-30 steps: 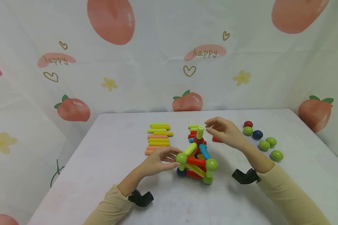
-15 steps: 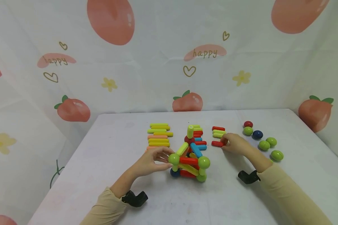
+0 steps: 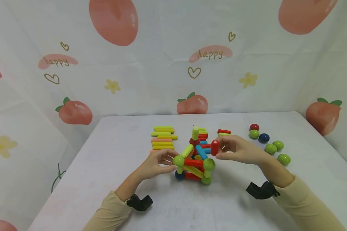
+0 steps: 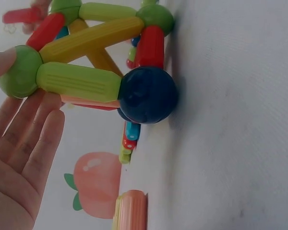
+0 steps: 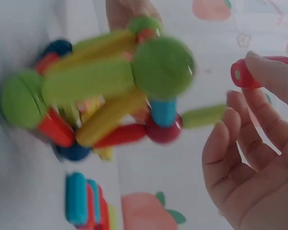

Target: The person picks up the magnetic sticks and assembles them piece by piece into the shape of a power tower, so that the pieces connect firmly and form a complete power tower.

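A structure of magnetic sticks and balls stands on the table in front of me: green balls at the corners, a dark blue ball (image 4: 149,95) low on the left, and a red ball (image 3: 194,141) on top bearing an upright green stick (image 3: 195,133). My left hand (image 3: 159,165) holds its upper left green ball (image 4: 20,72), thumb on one side and fingers on the other. My right hand (image 3: 243,149) pinches a short red magnetic stick (image 3: 215,148) between thumb and fingers, raised just right of the structure. In the right wrist view, the stick's end shows a pale spot.
Yellow, green and orange sticks (image 3: 163,140) lie in a column behind my left hand. More short sticks (image 3: 203,146) lie behind the structure, and a red stick (image 3: 224,131) lies beyond my right hand. Several loose balls (image 3: 264,138) sit at the right.
My right hand has gone down to the small stick row, taken a red stick and lifted it leftward to the structure. The structure has shifted slightly left with my left hand.
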Tool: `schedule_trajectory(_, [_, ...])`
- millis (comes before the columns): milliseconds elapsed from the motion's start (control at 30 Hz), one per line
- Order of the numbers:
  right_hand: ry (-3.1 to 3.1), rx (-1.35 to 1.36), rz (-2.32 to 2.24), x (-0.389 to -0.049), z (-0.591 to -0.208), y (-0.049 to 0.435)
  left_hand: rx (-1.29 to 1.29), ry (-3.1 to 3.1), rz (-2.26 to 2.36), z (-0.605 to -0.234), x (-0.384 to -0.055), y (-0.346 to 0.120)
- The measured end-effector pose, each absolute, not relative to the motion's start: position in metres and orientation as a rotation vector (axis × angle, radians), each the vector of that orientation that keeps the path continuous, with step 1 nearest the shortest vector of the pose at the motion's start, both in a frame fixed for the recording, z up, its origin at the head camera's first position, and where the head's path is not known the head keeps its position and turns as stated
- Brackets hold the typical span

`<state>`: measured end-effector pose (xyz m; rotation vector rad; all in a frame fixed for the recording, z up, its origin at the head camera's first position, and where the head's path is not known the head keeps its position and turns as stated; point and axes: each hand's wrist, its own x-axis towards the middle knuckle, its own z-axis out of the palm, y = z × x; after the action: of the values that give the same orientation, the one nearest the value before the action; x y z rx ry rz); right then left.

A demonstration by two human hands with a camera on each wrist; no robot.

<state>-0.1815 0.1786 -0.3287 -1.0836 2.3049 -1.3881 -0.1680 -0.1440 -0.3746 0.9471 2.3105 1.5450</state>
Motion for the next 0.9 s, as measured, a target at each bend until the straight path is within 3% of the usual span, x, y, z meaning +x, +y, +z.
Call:
schedule_trajectory(133, [2.175,-1.205,-1.433,-0.178,-0.333,0.170,0.953,2.305,1.553,-0.374,-0.168,-0.144])
schedule_trajectory(433, [2.128,-1.149,-1.418,-0.182,-0.348,0.172,0.954,2.311,1.544,-0.375,-0.168,-0.144])
schedule_trajectory(900, [2.625,-0.662,-1.010,-0.228,-0.390,0.166,0.928,2.394,1.469,-0.372,-0.167,-0.163])
